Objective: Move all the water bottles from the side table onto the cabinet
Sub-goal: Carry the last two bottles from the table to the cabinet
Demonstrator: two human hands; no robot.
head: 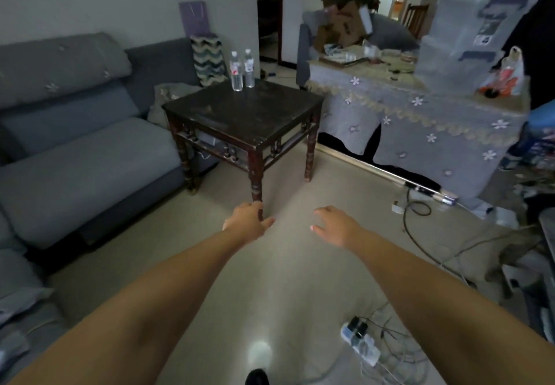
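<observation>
Head view, near to far: both forearms extend forward over the floor (288,264), palms down. Left hand (247,219) and right hand (336,225) are apart from each other, fingers loosely spread, holding nothing — both well short of the target.

Beyond the hands stands the dark wooden worktop (240,114), beside a grey sofa (75,144). Two water bottles (241,69) stand upright at its far edge, just beside each other, caps on.

Handling, as judged: clear thin-walled plastic, apparently full, so moderately heavy and prone to flex if squeezed. The smooth wall may slip; grip each around the mid-body at or just below the label, one bottle per hand. Keep upright.

Farther right is a cloth-covered surface (420,114) carrying boxes and clutter — possibly the cabinet; this cannot be confirmed.
</observation>
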